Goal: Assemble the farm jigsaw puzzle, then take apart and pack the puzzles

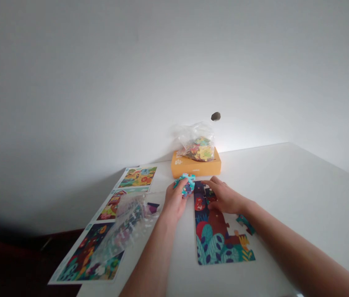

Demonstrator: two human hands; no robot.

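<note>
Loose puzzle pieces [185, 184] bunched in left hand [174, 202], fingers closed round them, above half-built puzzle [220, 231] on white desk [301, 198]. Right hand [224, 197] flat, fingers spread, pressing puzzle's top edge. Orange box [196, 167] behind.

Looks like a room in a home, set up for play at a white table [301, 194] pushed against a bare white wall [100, 82]. No tools, no office gear, no shop fittings. On the table: a part-built jigsaw [220, 235], a sheet [100, 235] of printed pictures, an orange box [196, 166] with a bag [196, 144] of pieces on top. Dark floor [13, 264] beyond the table edge.
</note>
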